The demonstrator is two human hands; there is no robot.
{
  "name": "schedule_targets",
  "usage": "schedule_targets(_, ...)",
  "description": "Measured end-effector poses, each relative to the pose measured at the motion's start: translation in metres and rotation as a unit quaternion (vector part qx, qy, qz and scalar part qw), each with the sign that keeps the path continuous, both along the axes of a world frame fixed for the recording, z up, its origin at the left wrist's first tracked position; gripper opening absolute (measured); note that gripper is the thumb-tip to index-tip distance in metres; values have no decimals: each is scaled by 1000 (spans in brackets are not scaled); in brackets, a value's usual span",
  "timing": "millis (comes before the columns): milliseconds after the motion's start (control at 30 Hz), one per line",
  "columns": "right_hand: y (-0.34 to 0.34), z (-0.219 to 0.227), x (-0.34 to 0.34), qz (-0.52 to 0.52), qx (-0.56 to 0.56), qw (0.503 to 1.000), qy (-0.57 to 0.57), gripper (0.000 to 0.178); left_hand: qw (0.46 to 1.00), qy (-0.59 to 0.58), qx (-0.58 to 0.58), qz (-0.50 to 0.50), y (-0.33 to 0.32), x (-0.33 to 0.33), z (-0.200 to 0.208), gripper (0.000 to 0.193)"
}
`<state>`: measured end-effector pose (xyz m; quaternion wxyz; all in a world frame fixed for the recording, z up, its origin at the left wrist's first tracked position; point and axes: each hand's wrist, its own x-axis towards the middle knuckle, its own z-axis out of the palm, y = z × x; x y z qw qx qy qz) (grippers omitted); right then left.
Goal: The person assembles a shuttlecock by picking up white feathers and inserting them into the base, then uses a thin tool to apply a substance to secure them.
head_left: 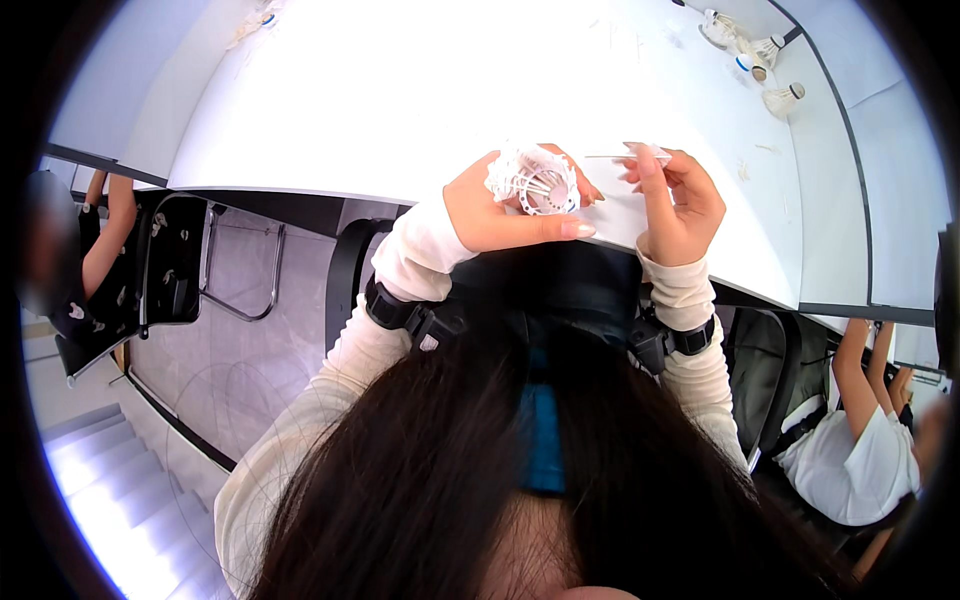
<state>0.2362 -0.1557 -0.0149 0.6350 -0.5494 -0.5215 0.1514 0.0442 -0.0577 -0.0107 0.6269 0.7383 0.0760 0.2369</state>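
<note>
In my left hand [485,212] is a white, open-work shuttlecock-shaped piece [546,185], with a ring of small holes around its rim and thin shafts running inside. Its open end tilts toward me, and my fingers and thumb wrap around its sides. To the right, my right hand [681,203] pinches a white feather [650,153] between thumb and fingers. The feather's thin shaft points left toward the shuttlecock piece, with a gap between them. Both hands are just over the near edge of the white table [420,100].
Several shuttlecocks [783,98] lie at the table's far right, against a low partition [835,190]. Pale feather scraps [256,22] sit at the far left. A person [108,230] is seated to my left, and another in a white shirt [850,465] to my right.
</note>
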Motion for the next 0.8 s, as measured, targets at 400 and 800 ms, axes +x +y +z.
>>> schedule_targets(400,-23,-12,4,62,221,910,-345,26,1000,29,-1,11,-3,-5,7,19)
schedule_targets(800,-32,7,-18,114,183,872,-439,18,999,11,-12,-39,-1,-6,0,22)
